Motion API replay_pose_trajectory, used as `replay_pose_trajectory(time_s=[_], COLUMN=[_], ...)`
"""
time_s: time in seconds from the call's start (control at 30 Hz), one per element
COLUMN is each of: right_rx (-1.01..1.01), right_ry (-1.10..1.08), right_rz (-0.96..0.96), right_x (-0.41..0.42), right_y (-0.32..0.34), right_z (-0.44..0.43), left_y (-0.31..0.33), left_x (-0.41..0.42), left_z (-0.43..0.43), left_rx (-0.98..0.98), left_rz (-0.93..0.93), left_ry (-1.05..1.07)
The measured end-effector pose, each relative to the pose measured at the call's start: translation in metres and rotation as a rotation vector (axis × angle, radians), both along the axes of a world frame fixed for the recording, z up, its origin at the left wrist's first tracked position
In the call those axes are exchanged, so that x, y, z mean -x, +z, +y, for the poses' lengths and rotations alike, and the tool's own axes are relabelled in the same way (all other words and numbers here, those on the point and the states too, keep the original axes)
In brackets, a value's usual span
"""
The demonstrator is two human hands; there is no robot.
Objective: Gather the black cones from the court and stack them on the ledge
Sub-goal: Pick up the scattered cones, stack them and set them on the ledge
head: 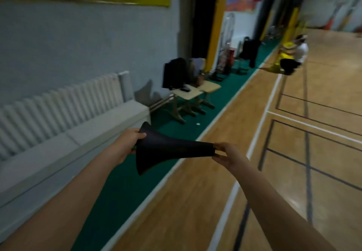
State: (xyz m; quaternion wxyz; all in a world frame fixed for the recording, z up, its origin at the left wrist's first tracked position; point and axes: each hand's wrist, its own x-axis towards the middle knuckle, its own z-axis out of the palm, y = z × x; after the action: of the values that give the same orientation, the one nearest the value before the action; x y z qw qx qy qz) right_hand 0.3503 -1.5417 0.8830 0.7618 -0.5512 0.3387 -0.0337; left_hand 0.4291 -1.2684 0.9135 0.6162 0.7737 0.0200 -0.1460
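Note:
A black cone (166,149) lies sideways in the air between my hands, wide base to the left, narrow tip to the right. My left hand (125,145) grips the rim of the base. My right hand (227,153) pinches the tip between thumb and fingers. The cone hangs over the green strip beside the court floor. The grey ledge (64,152) runs along the wall to my left, under a white radiator, and nothing stands on the part I can see.
A white radiator (58,107) sits above the ledge. Two small wooden desks (195,92) with a dark bag stand further along the green strip (195,131). A person (293,57) crouches at the far right on the wooden court (293,172). Yellow padded posts stand beyond.

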Motion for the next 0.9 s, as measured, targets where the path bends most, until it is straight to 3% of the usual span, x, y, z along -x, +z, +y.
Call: replay_pose_trajectory(time_s=[0.3,0.9], right_rx=[0.069,0.088], right_ry=[0.419,1.101], right_rz=[0.049,0.068], right_x=[-0.172,-0.412], right_y=[-0.005,-0.017], right_z=[0.249,0.586], left_y=[-0.011,-0.052], left_x=[-0.048,-0.127], left_z=[0.259,0.519], left_rx=[-0.008,0.078], left_rz=[0.036,0.074], left_ry=[0.419,1.114])
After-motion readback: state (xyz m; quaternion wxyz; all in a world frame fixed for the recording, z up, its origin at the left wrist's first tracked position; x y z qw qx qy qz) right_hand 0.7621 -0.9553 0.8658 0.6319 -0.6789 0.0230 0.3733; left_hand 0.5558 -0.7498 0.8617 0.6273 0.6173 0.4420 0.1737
